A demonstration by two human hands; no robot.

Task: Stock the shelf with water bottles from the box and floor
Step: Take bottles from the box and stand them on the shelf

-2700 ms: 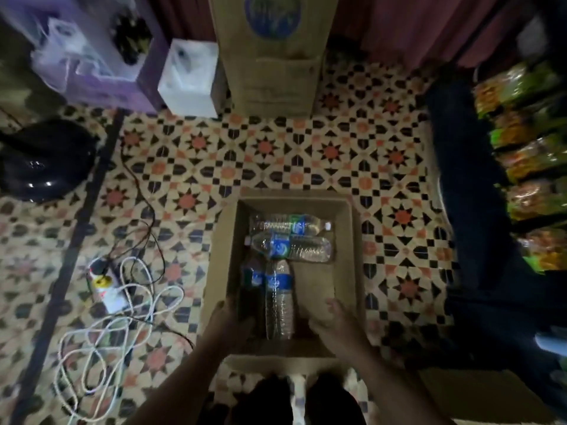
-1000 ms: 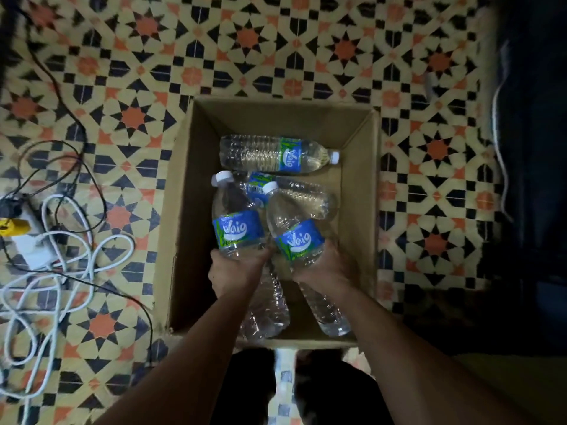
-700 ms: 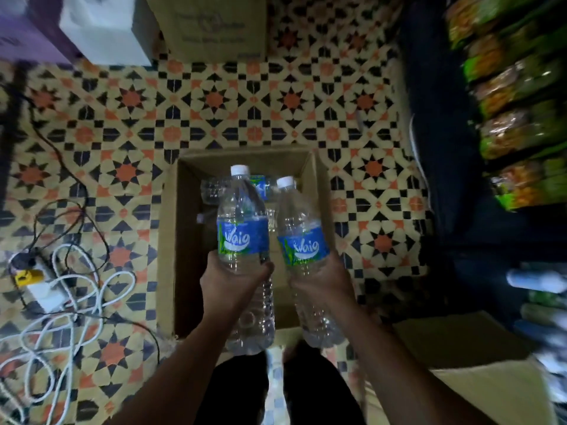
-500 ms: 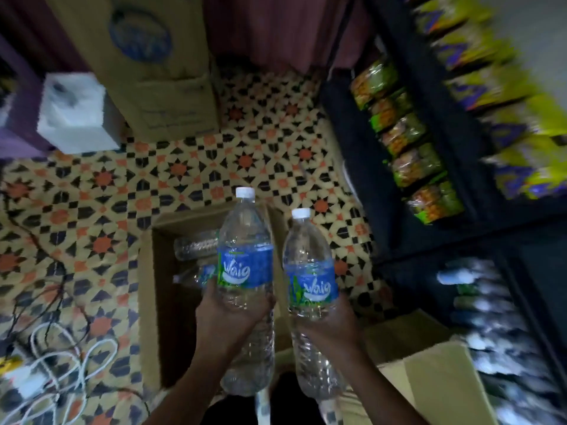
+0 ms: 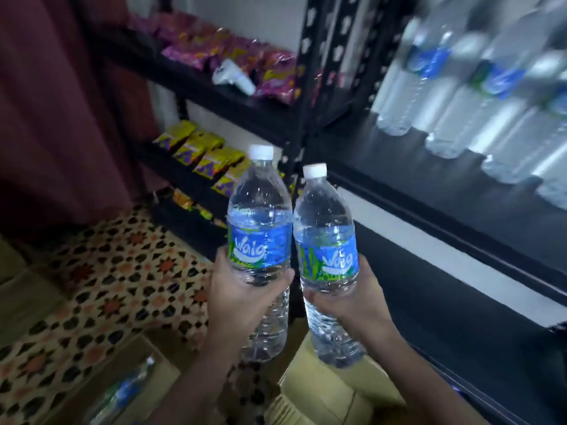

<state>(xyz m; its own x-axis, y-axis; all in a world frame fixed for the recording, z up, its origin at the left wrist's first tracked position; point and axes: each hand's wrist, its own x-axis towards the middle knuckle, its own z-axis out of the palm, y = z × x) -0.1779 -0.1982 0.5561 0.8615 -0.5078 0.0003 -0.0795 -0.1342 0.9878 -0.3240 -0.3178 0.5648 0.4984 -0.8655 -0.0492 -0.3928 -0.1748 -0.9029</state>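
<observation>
Left hand (image 5: 236, 299) and right hand (image 5: 352, 302) each have fingers wrapped around an upright water bottle, left bottle (image 5: 260, 240) and right bottle (image 5: 326, 256) touching, raised before a black shelf (image 5: 460, 191) holding blurred bottles (image 5: 460, 96).

The two bottles (image 5: 259, 228) (image 5: 326, 240) are clear, shiny plastic with glossy blue paper-like labels and white plastic caps. The shelf (image 5: 454, 191) looks like dull black metal. The snack bags (image 5: 202, 154) are shiny. The box (image 5: 144, 363) is plain brown cardboard.
</observation>
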